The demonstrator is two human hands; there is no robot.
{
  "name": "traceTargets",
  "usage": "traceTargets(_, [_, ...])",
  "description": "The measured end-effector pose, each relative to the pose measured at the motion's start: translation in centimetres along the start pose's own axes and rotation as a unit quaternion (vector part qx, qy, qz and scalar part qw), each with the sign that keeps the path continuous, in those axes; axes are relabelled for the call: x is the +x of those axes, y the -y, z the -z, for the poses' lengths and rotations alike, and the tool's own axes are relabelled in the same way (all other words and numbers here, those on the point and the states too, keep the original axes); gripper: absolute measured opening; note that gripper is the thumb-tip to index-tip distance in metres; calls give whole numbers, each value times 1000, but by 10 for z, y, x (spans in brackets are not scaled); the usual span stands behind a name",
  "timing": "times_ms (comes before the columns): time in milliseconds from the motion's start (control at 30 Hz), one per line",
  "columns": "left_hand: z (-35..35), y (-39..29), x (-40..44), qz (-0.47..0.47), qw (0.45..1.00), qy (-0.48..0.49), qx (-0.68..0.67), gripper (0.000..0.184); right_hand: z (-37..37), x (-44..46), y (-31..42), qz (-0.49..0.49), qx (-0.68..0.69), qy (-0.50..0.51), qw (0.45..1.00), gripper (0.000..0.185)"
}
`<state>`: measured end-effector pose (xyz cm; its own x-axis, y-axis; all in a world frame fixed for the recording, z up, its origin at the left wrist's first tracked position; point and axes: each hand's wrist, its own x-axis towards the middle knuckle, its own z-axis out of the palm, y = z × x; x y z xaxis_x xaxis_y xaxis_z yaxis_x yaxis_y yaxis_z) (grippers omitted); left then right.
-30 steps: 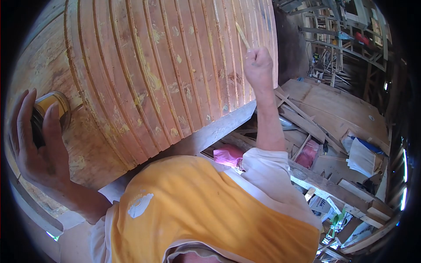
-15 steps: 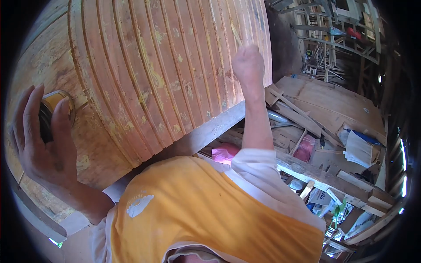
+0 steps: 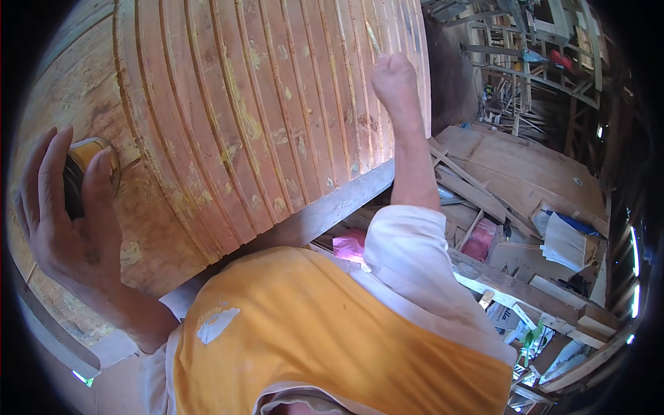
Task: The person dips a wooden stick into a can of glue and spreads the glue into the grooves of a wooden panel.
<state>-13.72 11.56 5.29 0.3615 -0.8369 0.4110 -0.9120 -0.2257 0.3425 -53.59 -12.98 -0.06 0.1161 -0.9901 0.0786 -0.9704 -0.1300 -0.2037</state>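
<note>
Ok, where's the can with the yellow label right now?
In the head view, the can is at the far left, between the thumb and fingers of the left hand, just left of the grooved wooden panel.

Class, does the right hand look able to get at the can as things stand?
Probably not: the right hand holds a stick far across the grooved panel, and the left hand partly surrounds the can.
</note>
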Motion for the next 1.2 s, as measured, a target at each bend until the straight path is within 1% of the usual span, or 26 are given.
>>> traceTargets(33, [1, 1, 0, -8, 1000, -2, 1, 35, 2, 5, -1, -24, 39, 34, 998, 35])
traceTargets(100, [0, 5, 1, -25, 1000, -6, -2, 35, -2, -5, -31, -62, 80, 64, 993, 36])
traceTargets(133, [0, 5, 1, -24, 1000, -5, -1, 35, 0, -10, -35, -82, 99, 78, 989, 37])
traceTargets(233, [0, 2, 1, -10, 1000, -1, 0, 34, 14, -12, -25, -204, 240, 126, 941, 34])
traceTargets(333, [-2, -1, -1, 5, 1000, 1, -12, 34, 16, 10, -26, -150, 288, 147, 934, 37])
traceTargets(433, [-2, 4, -1, -8, 1000, 0, -27, 34, 16, 8, -36, -88, 229, 120, 962, 40])
traceTargets(500, [-1, 7, 1, -23, 1000, -1, -16, 34, 16, -3, -62, -52, 172, 111, 977, 41])
traceTargets(533, [0, 8, 1, -30, 1000, 1, -7, 33, 18, -4, -63, -33, 142, 106, 984, 41])
traceTargets(633, [-1, 9, 1, -41, 999, 4, 1, 32, 18, 11, -56, 7, 113, 63, 992, 40])
traceTargets(733, [-1, 8, -2, -34, 999, -17, -15, 31, 6, 33, -61, 21, 147, 67, 987, 37])
traceTargets(833, [0, 12, -2, -50, 998, -37, -26, 31, 15, 11, -51, -10, 100, 76, 992, 33])
traceTargets(933, [1, 10, -1, -48, 998, -44, -25, 31, 22, -15, -30, 27, 153, 13, 988, 30])
traceTargets(1033, [-2, 8, -3, -43, 997, -51, -32, 32, 11, -14, -7, 46, 107, -6, 993, 28])
traceTargets(1133, [-2, 8, -3, -50, 996, -60, -38, 34, -3, -3, 14, -37, 75, -1, 997, 30])
traceTargets(1200, [-1, 8, -1, -65, 995, -69, -29, 37, -8, 3, 13, -40, 93, -9, 995, 31])
